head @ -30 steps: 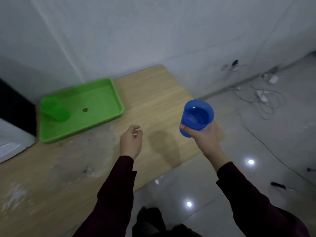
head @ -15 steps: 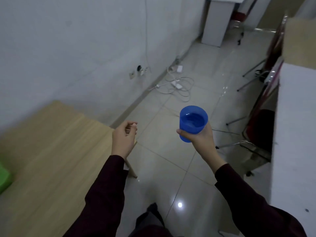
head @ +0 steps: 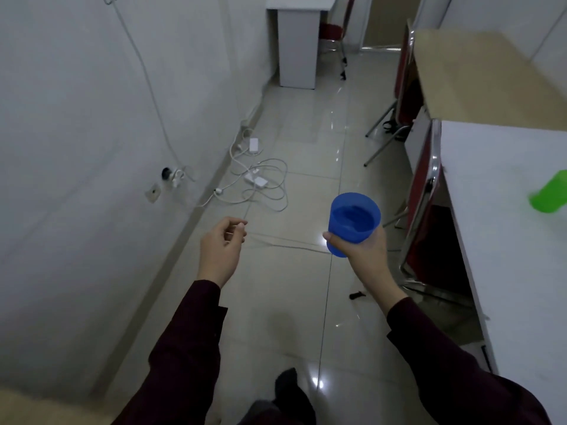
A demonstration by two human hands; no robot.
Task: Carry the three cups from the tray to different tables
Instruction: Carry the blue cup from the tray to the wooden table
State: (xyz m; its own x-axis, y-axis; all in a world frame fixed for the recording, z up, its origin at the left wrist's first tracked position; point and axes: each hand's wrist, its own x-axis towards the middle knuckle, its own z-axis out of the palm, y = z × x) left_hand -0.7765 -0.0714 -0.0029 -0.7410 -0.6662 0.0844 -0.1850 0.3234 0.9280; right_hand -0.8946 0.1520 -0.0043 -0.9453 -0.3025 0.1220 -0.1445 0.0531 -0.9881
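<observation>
A narrow tiled aisle runs up the frame, wall at left, tables along the right. At centre right the blue cup (head: pixel 354 220) stands upright in the right hand (head: pixel 363 248), fingers wrapped around its base. The left hand (head: pixel 221 246) hangs empty, fingers loosely curled. A green cup (head: pixel 549 196) already sits on the white table (head: pixel 491 240) at right edge, so this looks like a second delivery under way.
</observation>
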